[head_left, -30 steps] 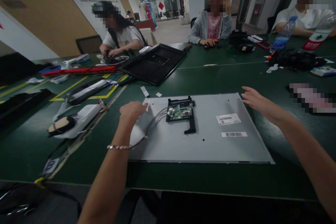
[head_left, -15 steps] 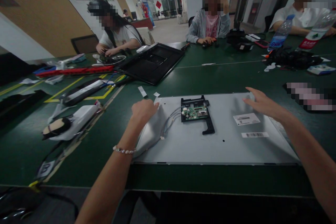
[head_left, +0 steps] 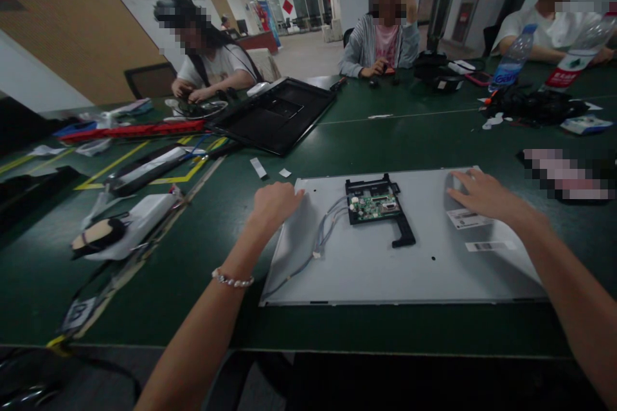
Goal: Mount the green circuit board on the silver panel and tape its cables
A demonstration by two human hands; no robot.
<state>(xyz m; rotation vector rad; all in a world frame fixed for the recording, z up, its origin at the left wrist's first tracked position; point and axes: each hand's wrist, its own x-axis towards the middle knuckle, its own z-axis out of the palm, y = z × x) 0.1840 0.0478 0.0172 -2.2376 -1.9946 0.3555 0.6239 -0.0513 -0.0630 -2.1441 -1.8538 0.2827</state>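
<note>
A grey-white LCD panel lies back side up on the green table before me. On it sits a black bracket with a green circuit board, and grey cables run from the board to the panel's lower left. My left hand is closed at the panel's upper left edge, thumb over the rim, the other fingers curled and partly hidden. Over the upper right part, my right hand is open with spread fingers, at the panel's surface. White labels lie just below it.
A black monitor frame lies beyond the panel. Left of it are a red strip, a black-and-white device and a white item. Bottles and a phone-like object are at right. Several people sit across the table.
The panel has slid to the right with its bracket and cables. My left hand has moved right along with its edge. My right hand has come down over the labels.
</note>
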